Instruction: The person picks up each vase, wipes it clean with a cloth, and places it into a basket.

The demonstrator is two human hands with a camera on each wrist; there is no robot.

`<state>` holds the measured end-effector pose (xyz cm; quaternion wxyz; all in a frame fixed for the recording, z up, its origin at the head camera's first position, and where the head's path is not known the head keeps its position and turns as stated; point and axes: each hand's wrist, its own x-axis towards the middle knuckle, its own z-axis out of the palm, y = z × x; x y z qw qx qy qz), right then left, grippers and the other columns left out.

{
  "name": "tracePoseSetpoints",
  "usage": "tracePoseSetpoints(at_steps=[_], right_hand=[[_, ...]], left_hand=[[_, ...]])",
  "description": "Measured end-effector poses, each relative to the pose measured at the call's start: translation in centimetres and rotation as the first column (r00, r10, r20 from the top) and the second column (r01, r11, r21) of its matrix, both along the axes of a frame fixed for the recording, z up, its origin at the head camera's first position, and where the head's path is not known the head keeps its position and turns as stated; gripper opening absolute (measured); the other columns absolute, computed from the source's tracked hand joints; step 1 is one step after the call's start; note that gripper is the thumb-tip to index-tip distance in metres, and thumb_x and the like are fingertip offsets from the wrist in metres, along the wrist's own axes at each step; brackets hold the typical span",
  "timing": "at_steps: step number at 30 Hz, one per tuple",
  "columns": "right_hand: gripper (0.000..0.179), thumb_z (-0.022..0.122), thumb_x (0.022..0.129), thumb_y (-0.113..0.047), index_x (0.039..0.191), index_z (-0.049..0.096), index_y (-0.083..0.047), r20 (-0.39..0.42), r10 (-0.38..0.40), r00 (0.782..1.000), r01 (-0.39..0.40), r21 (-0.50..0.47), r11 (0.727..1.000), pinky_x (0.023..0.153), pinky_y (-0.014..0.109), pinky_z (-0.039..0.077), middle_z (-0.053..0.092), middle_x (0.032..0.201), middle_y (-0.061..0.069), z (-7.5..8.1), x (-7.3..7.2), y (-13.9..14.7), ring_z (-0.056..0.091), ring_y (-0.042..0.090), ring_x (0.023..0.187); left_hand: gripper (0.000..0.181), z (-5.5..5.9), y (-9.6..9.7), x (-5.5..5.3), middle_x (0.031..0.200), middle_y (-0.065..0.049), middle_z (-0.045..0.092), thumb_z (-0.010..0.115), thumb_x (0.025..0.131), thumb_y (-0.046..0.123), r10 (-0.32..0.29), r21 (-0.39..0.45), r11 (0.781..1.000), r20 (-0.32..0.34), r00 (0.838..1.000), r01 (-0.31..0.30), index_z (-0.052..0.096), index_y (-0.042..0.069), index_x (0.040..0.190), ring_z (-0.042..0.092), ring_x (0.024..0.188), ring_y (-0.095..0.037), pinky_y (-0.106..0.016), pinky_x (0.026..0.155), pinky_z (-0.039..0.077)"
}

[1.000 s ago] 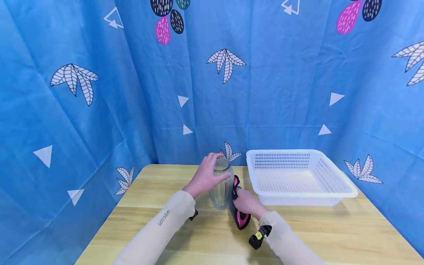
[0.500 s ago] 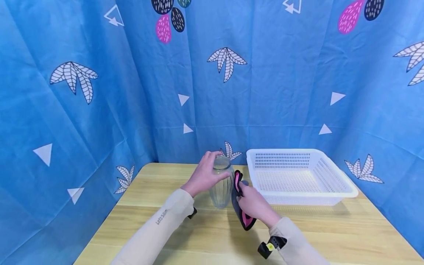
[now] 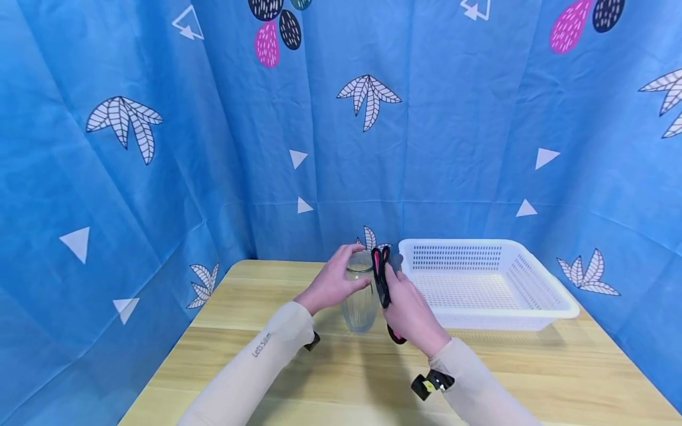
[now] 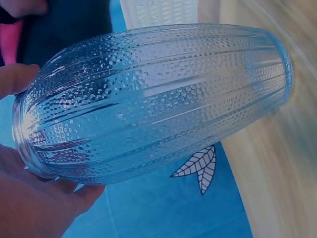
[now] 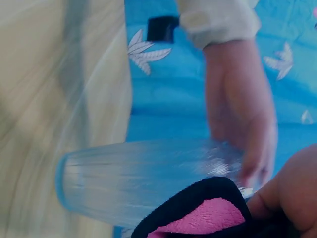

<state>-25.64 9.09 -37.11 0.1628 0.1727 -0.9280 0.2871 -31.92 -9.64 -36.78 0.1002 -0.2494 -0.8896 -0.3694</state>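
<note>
A clear, ribbed glass vase (image 3: 360,307) with a dimpled surface stands upright on the table. My left hand (image 3: 337,282) grips it around the top, with the thumb on the near side and the fingers curled past the rim. To the right of the vase, my right hand (image 3: 414,312) holds a folded dark cloth (image 3: 380,278) with black edging and a pink inner side. In the right wrist view, the pink side of the cloth (image 5: 205,218) shows in front of the vase's upper part. I cannot tell whether the cloth touches the glass.
A white perforated plastic basket (image 3: 482,316) sits on the wooden table (image 3: 341,378), just right of and beyond my right hand. Behind the table hangs a blue patterned curtain (image 3: 351,171), which also covers both sides.
The right hand has lifted the cloth from beside the vase's lower wall to the height of its rim, and the cloth looks more bunched. The left hand keeps its grip.
</note>
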Motion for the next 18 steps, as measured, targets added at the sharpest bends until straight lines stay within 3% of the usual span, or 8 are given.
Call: tracePoseSetpoints(at_steps=[4,6,11,14,18], right_hand=[[0.077,0.065,0.083,0.005,0.150,0.030,0.014,0.067,-0.016,0.998,0.016,0.005,1.000,0.077,0.046,0.055,0.059,0.118,0.034,-1.0,-1.5,-0.1,0.065,0.036,0.093],[0.075,0.064,0.085,0.003,0.150,0.028,0.016,0.115,-0.018,0.993,0.020,-0.017,1.000,0.071,0.043,0.056,0.060,0.116,0.035,-1.5,-2.2,-0.1,0.067,0.034,0.087],[0.067,0.057,0.084,0.005,0.146,0.034,0.017,0.206,0.030,0.978,-0.012,-0.085,0.996,0.053,0.033,0.051,0.067,0.092,0.026,-2.9,-3.1,-0.4,0.064,0.023,0.064],[0.047,0.056,0.084,0.004,0.129,0.050,0.015,0.247,0.045,0.968,-0.024,-0.087,0.996,0.050,0.032,0.051,0.066,0.084,0.023,-4.8,-3.2,-0.5,0.063,0.021,0.059],[0.024,0.057,0.086,-0.003,0.106,0.062,0.008,0.286,0.028,0.958,-0.025,-0.013,1.000,0.054,0.034,0.051,0.068,0.085,0.022,-7.5,-3.2,-0.5,0.063,0.023,0.062]], left_hand=[[0.072,-0.2,0.0,-0.2,0.151,-0.002,0.043,0.076,0.089,0.029,-0.025,0.012,1.000,0.003,1.000,0.025,0.041,0.017,0.150,0.044,0.140,-0.026,-0.046,0.114,0.038],[0.071,-0.3,0.1,-0.3,0.151,-0.002,0.042,0.075,0.088,0.027,-0.026,0.013,1.000,-0.005,1.000,0.026,0.041,0.018,0.149,0.043,0.140,-0.025,-0.045,0.115,0.038],[0.072,-0.5,-0.1,-0.4,0.152,0.000,0.039,0.075,0.085,0.026,0.002,0.024,1.000,-0.013,1.000,-0.002,0.042,0.019,0.149,0.040,0.142,-0.022,-0.046,0.115,0.037],[0.073,-0.7,-0.3,-0.4,0.154,0.001,0.038,0.076,0.087,0.033,0.002,0.040,0.999,0.000,1.000,-0.002,0.041,0.021,0.150,0.038,0.143,-0.022,-0.049,0.115,0.036],[0.077,-1.1,-0.1,-0.4,0.156,0.001,0.036,0.075,0.088,0.047,0.004,0.042,0.999,0.012,1.000,-0.005,0.039,0.022,0.151,0.037,0.145,-0.022,-0.049,0.116,0.035]])
